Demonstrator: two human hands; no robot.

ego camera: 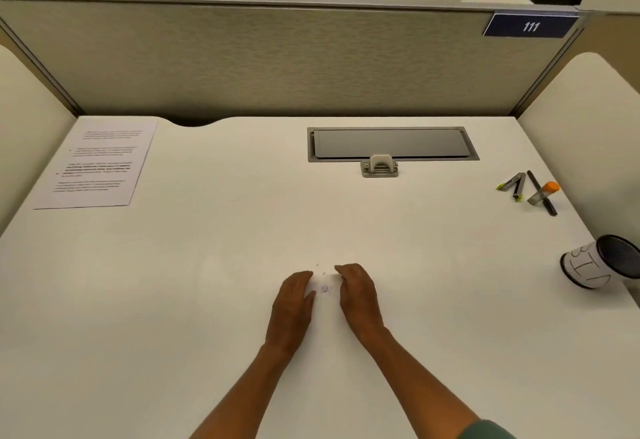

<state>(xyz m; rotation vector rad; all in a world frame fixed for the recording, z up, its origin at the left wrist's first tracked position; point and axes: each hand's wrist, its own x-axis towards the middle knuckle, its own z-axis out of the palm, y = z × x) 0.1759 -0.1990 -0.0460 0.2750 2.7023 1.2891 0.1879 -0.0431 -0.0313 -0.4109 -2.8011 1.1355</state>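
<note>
My left hand (292, 303) and my right hand (358, 294) lie side by side on the white desk (207, 282), edges down, fingers fairly straight and pointing away from me. Between them sits a small heap of tiny white paper bits (325, 286), with a few loose dots just beyond the fingertips. Both hands flank the heap and seem to touch it; neither holds anything. A small grey hole punch (380, 165) stands farther back, in front of the desk's cable hatch.
A printed sheet (97, 164) lies at the back left. At the right are a staple remover (513, 186), a black pen (542, 192) and an orange-capped glue stick (543, 191). A tipped cup-shaped holder (599, 265) lies at the right edge. Partition walls enclose the desk.
</note>
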